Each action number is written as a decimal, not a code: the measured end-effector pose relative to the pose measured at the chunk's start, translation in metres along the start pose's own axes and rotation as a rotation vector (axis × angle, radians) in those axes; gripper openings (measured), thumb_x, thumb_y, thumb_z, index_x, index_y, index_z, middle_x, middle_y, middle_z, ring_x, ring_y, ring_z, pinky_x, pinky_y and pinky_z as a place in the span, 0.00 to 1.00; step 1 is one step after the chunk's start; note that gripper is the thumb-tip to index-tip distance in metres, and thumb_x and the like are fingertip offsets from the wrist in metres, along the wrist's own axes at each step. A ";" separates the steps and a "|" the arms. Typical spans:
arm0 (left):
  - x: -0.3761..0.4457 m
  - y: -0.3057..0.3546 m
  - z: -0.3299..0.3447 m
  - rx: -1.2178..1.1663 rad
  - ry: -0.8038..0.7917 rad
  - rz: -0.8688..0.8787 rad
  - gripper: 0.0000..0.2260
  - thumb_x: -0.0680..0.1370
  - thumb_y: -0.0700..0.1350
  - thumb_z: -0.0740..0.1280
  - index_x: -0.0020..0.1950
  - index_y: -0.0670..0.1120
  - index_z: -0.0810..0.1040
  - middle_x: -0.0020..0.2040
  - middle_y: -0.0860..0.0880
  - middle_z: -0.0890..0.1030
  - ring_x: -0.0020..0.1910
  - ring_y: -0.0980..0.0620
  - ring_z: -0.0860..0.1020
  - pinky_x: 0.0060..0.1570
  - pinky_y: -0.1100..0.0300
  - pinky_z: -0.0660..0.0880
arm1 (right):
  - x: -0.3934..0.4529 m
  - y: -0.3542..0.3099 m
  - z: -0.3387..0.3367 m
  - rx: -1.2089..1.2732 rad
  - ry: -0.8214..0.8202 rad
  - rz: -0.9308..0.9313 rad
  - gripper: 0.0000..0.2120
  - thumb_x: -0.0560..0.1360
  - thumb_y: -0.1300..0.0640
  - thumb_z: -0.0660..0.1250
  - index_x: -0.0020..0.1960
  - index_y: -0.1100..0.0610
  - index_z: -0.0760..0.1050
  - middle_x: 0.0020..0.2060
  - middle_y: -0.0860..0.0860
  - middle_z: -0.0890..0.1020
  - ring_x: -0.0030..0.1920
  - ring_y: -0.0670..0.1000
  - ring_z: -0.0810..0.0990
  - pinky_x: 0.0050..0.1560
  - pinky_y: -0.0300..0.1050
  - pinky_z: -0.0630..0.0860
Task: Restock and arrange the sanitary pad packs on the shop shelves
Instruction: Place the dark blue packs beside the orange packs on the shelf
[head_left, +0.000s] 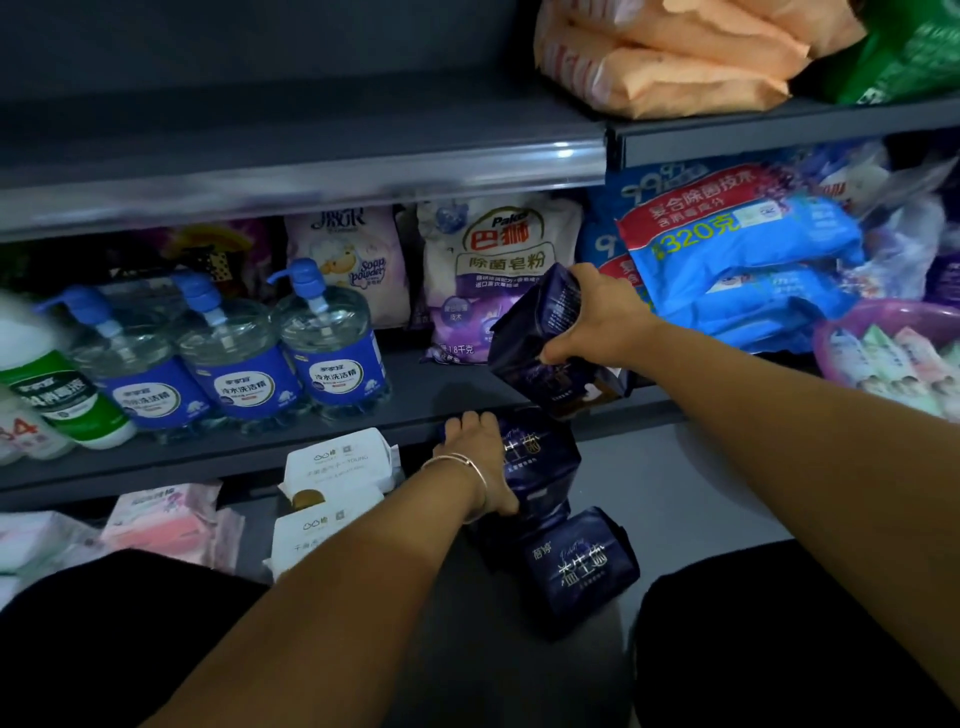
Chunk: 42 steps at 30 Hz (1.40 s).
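My right hand (597, 322) grips a dark navy pad pack (535, 332) and holds it tilted in the air in front of the middle shelf. Below it, my left hand (478, 457), with thin bangles on the wrist, holds the left side of another navy pad pack (545, 457) standing on the bottom shelf. A third navy pack (582, 566) with gold lettering lies nearest me, just in front of that one. Left of my left hand, two white pad packs (337, 462) sit one behind the other, and pink pad packs (166, 514) lie further left.
On the middle shelf (405, 405) stand several blue-labelled pump bottles (332, 348), a green-labelled bottle, soap powder bags (493, 270) and stacked blue detergent bags (743, 260). A purple basin (893, 317) of small packets sits far right. Orange packs (675, 52) lie on the top shelf.
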<state>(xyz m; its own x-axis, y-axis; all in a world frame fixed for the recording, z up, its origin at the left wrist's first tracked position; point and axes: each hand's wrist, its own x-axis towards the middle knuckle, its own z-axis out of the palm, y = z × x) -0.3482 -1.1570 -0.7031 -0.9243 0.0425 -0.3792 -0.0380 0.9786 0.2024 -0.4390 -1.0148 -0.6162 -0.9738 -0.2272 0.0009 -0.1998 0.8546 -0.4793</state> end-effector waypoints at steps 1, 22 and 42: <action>-0.001 -0.003 -0.008 0.024 -0.002 0.023 0.41 0.64 0.50 0.76 0.69 0.41 0.59 0.66 0.43 0.63 0.65 0.43 0.62 0.65 0.51 0.67 | -0.001 -0.001 -0.005 0.025 0.002 -0.016 0.43 0.57 0.49 0.80 0.67 0.56 0.64 0.58 0.56 0.75 0.61 0.59 0.71 0.59 0.57 0.73; -0.089 -0.059 -0.306 -0.001 0.292 0.054 0.41 0.59 0.51 0.79 0.68 0.47 0.64 0.60 0.49 0.69 0.57 0.48 0.73 0.59 0.52 0.74 | 0.025 -0.138 -0.175 0.735 0.371 -0.322 0.52 0.57 0.50 0.79 0.75 0.46 0.55 0.65 0.49 0.71 0.63 0.52 0.74 0.63 0.51 0.73; 0.112 -0.095 -0.407 -0.295 0.370 0.050 0.31 0.59 0.48 0.79 0.60 0.48 0.72 0.53 0.50 0.78 0.51 0.50 0.78 0.53 0.53 0.78 | 0.219 -0.164 -0.150 1.293 0.556 -0.149 0.50 0.60 0.41 0.77 0.74 0.47 0.54 0.64 0.51 0.73 0.62 0.54 0.74 0.64 0.56 0.72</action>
<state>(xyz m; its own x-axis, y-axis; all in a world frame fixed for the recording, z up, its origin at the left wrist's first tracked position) -0.6025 -1.3267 -0.3976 -0.9989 -0.0392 -0.0261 -0.0470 0.8758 0.4804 -0.6356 -1.1349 -0.4056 -0.9284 0.1941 0.3170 -0.3597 -0.2541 -0.8978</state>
